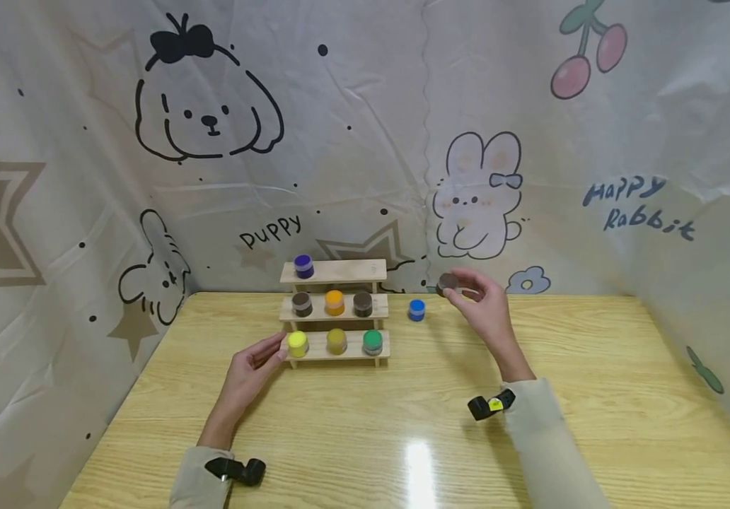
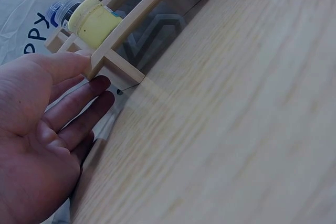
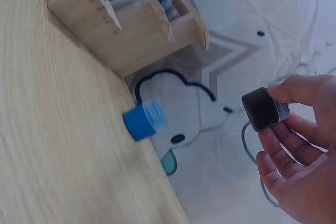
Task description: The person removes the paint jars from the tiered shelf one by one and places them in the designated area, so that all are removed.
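Note:
A three-tier wooden rack carries small paint jars. My left hand holds the left end of its lowest step, thumb at the shelf's corner beside the yellow jar. Between thumb and fingertips, my right hand pinches a dark paint jar, raised to the right of the rack. Below and left of that hand, a blue jar stands on the table. On the lowest step are also an ochre jar and a green jar.
On the middle step sit a dark jar, an orange jar and another dark jar. A purple jar stands at the top step's left end. Printed cloth hangs behind the wood-grain table.

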The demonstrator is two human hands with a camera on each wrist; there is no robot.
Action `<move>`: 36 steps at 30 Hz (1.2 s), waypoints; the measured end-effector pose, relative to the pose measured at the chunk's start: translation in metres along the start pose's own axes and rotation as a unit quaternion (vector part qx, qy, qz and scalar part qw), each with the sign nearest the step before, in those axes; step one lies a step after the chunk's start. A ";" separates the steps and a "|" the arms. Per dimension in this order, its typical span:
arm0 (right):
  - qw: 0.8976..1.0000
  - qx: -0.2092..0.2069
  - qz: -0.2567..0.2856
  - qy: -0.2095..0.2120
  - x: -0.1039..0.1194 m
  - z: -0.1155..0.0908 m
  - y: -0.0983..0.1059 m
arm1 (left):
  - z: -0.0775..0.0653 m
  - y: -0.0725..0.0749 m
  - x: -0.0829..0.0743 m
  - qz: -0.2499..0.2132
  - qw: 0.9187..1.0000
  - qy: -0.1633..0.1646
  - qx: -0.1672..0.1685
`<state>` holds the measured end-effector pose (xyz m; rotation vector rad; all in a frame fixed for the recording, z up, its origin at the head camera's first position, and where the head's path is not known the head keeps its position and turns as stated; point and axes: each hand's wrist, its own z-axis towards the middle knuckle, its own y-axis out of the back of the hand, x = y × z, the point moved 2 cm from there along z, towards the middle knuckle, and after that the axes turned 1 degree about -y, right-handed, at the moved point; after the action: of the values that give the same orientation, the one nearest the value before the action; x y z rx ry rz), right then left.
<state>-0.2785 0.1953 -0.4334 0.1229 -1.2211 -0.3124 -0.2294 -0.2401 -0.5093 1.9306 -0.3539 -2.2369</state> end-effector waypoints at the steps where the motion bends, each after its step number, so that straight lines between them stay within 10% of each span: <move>1: 1.000 -0.005 -0.001 -0.003 -0.003 0.000 0.002 | 0.000 0.000 0.000 0.000 1.000 0.000 0.000; 36: 0.987 0.020 -0.073 -0.143 -0.073 -0.004 0.004 | 0.000 0.000 -0.001 -0.001 1.000 0.002 -0.001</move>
<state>-0.2963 0.2207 -0.4997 0.2080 -1.5076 -0.4450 -0.2297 -0.2400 -0.5084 1.9343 -0.3492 -2.2326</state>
